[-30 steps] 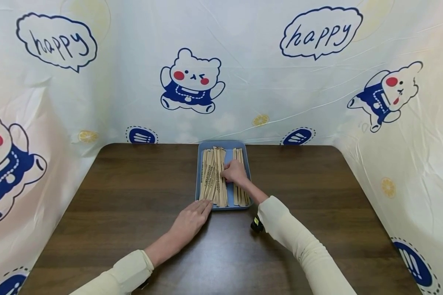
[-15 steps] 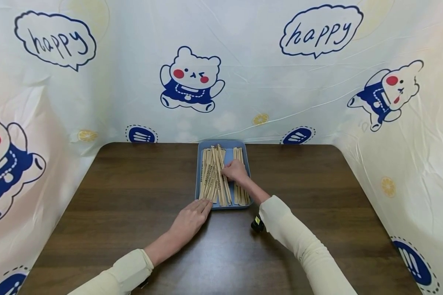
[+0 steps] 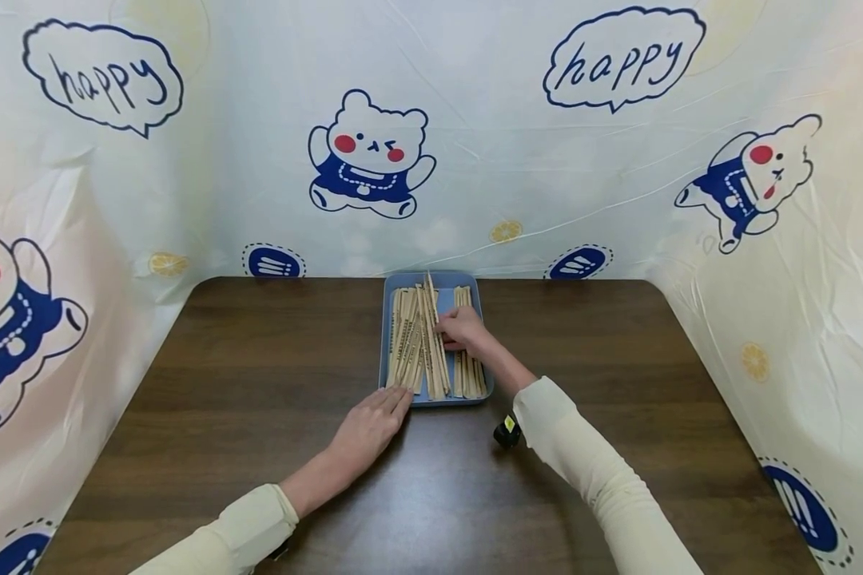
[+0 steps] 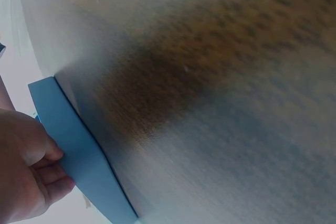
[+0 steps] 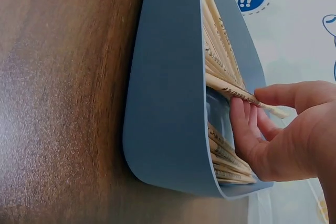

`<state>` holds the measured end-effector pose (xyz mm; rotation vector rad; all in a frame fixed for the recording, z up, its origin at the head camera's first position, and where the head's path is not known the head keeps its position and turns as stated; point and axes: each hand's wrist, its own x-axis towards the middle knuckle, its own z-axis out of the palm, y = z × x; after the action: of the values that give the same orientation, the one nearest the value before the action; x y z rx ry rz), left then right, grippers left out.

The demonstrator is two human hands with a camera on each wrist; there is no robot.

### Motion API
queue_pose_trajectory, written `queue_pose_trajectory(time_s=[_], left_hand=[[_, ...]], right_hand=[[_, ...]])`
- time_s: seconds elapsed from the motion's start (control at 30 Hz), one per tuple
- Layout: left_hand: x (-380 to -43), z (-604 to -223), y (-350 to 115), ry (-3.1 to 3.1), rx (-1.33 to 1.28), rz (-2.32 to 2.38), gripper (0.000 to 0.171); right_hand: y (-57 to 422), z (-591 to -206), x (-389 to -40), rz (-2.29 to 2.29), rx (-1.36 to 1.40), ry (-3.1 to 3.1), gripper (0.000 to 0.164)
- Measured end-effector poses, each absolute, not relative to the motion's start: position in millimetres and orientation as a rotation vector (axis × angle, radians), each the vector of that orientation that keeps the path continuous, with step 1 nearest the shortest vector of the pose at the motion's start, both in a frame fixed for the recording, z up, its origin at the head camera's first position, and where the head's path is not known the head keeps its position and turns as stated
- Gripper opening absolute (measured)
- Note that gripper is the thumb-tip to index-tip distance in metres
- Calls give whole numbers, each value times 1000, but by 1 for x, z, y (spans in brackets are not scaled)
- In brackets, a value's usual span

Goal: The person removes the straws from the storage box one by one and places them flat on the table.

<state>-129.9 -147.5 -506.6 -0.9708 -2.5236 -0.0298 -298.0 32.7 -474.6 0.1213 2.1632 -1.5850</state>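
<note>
A blue tray [image 3: 449, 402] at the table's far side holds long paper-wrapped chopsticks with dark print. Several packets [image 3: 406, 343] lie slanted at its left, and a smaller row [image 3: 469, 375] lies along its right side. My right hand [image 3: 463, 329] pinches one chopstick packet [image 5: 273, 110] between thumb and fingers, above the gap between both groups. That packet's far end is tilted up. My left hand [image 3: 368, 427] holds the tray's near left corner; in the left wrist view its fingertips [image 4: 59, 184] press the blue wall [image 4: 79, 145].
The dark wooden table [image 3: 273, 343] extends around the tray. A printed cloth [image 3: 475, 160] with bears hangs just behind the tray and along both sides. A black wrist device [image 3: 507, 431] sits beneath the right sleeve.
The right hand has moved slightly right and separated a packet from the left group, its far end now higher. The left hand stays on the tray corner.
</note>
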Motion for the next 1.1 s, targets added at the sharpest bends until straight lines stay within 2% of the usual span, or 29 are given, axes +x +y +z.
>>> queue_pose_trajectory(time_s=[0.23, 0.63, 1.1], left_hand=[[-129, -505, -148, -2560, -966, 4, 39], [-128, -504, -148, -2550, -963, -18, 42], [-129, -504, -148, -2571, -972, 15, 39]], right_hand=[[37, -471, -300, -1618, 179, 2091, 33], [58, -454, -303, -1618, 195, 2058, 34], [102, -440, -308, -1638, 186, 2051, 37]])
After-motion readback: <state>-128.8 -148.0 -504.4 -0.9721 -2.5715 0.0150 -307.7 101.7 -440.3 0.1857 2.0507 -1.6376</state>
